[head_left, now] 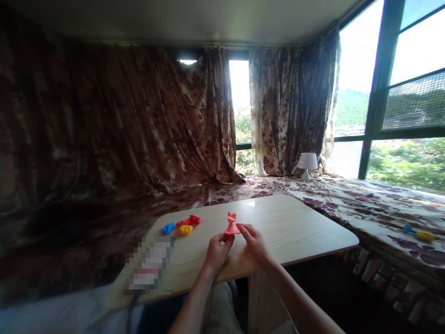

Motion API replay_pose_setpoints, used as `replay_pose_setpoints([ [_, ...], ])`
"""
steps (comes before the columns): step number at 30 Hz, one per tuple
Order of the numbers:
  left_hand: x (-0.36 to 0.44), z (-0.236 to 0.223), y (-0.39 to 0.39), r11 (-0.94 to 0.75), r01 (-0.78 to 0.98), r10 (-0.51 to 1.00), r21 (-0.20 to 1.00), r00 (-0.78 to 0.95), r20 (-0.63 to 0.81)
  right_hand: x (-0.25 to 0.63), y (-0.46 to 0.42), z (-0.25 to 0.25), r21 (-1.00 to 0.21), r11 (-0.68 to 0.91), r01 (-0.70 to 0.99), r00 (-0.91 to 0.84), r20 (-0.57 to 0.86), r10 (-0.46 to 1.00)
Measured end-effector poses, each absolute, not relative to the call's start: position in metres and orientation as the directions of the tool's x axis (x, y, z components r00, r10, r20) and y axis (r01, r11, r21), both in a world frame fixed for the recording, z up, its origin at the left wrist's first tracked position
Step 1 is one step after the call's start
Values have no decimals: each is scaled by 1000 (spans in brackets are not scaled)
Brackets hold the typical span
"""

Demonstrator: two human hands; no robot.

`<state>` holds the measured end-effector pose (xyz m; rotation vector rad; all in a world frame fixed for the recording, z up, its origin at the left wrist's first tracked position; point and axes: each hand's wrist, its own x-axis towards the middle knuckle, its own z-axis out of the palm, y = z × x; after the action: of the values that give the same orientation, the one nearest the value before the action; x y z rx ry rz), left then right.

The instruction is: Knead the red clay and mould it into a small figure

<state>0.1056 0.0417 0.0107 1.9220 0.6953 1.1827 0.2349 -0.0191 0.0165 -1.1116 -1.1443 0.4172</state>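
A coral-pink piece (231, 224), looking like soft modelling clay, stands upright between my hands just above the table. It has a narrow waist, a flared lower rim and a pointed, uneven top. My left hand (218, 253) is closed, its thumb and fingers pinching the lower rim. From the other side, my right hand (255, 242) has its fingertips at the rim's right edge, fingers close together; its thumb is mostly hidden. Left of my hands lie a blue lump (168, 228), a red lump (189, 220) and a yellow lump (185, 230) of similar look.
The pale wood-look table (295, 227) has rounded corners. A pixelated object (149, 266) lies at its left front. On the flower-patterned ledge (333, 199) stand a white lamp (308, 161) and, farther right, a yellow lump (424, 236) with blue. Curtains (181, 120) hang behind.
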Motion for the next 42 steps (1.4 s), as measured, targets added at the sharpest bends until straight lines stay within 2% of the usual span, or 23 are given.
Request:
replay_pose_setpoints([
  [6,105,14,38,-609,101,733,787,449,511,233,-21,19,-864,447,231,348,502,791],
  [11,105,15,35,-669,130,696,732,455,556,231,-24,23,-888,422,180,389,458,799],
  [20,103,16,32,-753,217,653,622,367,662,241,-19,13,-907,404,-119,537,284,795],
  [33,101,18,30,-832,393,539,391,409,736,241,-19,11,-898,434,-67,575,321,752],
  [42,103,16,28,-835,398,525,381,364,769,240,-18,12,-901,424,-89,564,305,767],
])
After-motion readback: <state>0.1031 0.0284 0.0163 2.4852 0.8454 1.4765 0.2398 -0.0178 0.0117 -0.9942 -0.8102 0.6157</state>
